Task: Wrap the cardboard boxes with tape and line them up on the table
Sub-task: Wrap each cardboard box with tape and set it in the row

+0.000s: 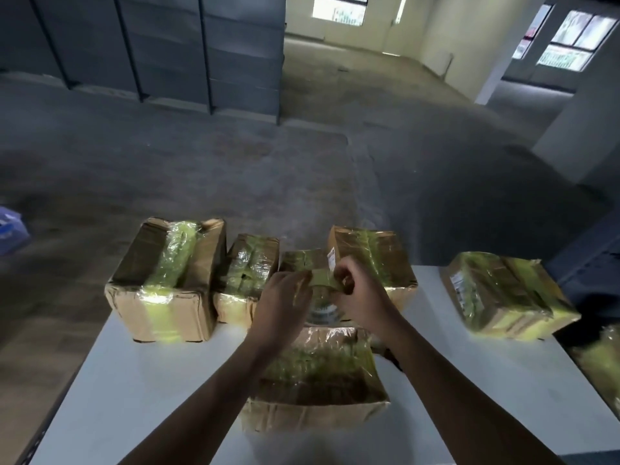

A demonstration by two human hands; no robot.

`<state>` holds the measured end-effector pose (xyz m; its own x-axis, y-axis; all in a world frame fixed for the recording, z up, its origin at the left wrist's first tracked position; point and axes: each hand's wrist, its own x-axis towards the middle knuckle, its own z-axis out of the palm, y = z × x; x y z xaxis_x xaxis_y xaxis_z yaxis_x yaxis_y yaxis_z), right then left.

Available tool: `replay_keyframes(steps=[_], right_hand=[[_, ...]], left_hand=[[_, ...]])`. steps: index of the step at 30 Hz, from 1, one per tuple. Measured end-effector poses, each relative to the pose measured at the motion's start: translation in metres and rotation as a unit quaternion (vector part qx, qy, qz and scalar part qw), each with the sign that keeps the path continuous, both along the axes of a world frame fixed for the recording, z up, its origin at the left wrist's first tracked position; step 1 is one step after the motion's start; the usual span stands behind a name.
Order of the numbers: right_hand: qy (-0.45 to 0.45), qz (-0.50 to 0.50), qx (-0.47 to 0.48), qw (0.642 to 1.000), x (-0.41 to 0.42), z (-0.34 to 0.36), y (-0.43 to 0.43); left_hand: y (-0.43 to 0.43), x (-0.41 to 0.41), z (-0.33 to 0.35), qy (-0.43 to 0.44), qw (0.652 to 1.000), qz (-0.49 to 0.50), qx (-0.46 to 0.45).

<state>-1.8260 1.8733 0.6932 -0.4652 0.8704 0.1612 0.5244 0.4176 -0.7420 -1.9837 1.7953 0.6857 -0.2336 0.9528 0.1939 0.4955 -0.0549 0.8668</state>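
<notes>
Head view: the near box [318,380] sits at the middle of the white table [141,380], just below the hands. It is brown cardboard, creased, with glossy yellowish tape banded across its top from far edge to near edge. Behind it four taped boxes form a row: a large box [164,280] with its long axis running away from the viewer, and three smaller ones. The left hand [285,303] curls around the tape roll [323,312], held on edge. The right hand [360,297] pinches the tape strip [322,276].
</notes>
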Motion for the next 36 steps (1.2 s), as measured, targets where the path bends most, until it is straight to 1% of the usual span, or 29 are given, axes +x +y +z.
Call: replay_keyframes(steps=[3,7,9,11,13,15,19,22,25,26,28,29,32,33,36], right_hand=[[0.058,-0.043,-0.071,0.995,0.003,0.003,0.01],[0.04,-0.084,-0.145,0.985,0.002,0.003,0.019],[0.069,-0.096,-0.225,0.967,0.003,0.003,0.021],[0.113,-0.095,-0.323,0.935,0.004,0.003,0.019],[0.131,-0.08,-0.386,0.91,0.004,0.002,0.017],[0.127,-0.039,-0.409,0.903,0.004,-0.001,0.013],[0.073,0.034,-0.42,0.904,0.004,-0.003,0.008],[0.028,0.055,-0.374,0.925,0.005,-0.002,0.008],[0.023,0.048,-0.325,0.944,0.007,-0.001,0.013],[0.017,0.06,-0.295,0.954,0.006,-0.001,0.015],[-0.014,0.099,-0.191,0.977,0.004,-0.001,0.017],[-0.017,0.11,-0.154,0.982,0.002,-0.002,0.017],[0.007,0.1,-0.115,0.988,0.001,-0.006,0.015],[0.001,0.102,-0.089,0.991,0.002,-0.007,0.014],[-0.03,0.126,0.047,0.99,0.004,-0.006,0.012]], left_hand=[[0.002,-0.003,-0.005,-0.128,0.991,-0.005,-0.03],[-0.005,0.006,-0.013,-0.237,0.97,-0.029,-0.037],[-0.008,0.012,-0.016,-0.289,0.955,-0.065,-0.027],[-0.009,0.016,-0.018,-0.316,0.945,-0.081,-0.015],[-0.008,0.02,-0.02,-0.322,0.944,-0.071,0.001],[-0.007,0.025,-0.021,-0.317,0.946,-0.068,0.011],[-0.007,0.029,-0.019,-0.338,0.938,-0.074,0.003],[-0.005,0.023,-0.016,-0.396,0.916,-0.059,-0.023],[-0.004,0.02,-0.015,-0.435,0.898,-0.04,-0.049],[-0.003,0.02,-0.015,-0.45,0.891,-0.032,-0.055],[-0.002,0.018,-0.014,-0.482,0.874,-0.008,-0.062],[-0.001,0.017,-0.014,-0.49,0.869,0.003,-0.066],[-0.001,0.016,-0.01,-0.478,0.871,0.018,-0.112],[-0.001,0.016,-0.01,-0.466,0.874,0.02,-0.134],[-0.003,0.014,-0.011,-0.423,0.883,0.004,-0.203]])
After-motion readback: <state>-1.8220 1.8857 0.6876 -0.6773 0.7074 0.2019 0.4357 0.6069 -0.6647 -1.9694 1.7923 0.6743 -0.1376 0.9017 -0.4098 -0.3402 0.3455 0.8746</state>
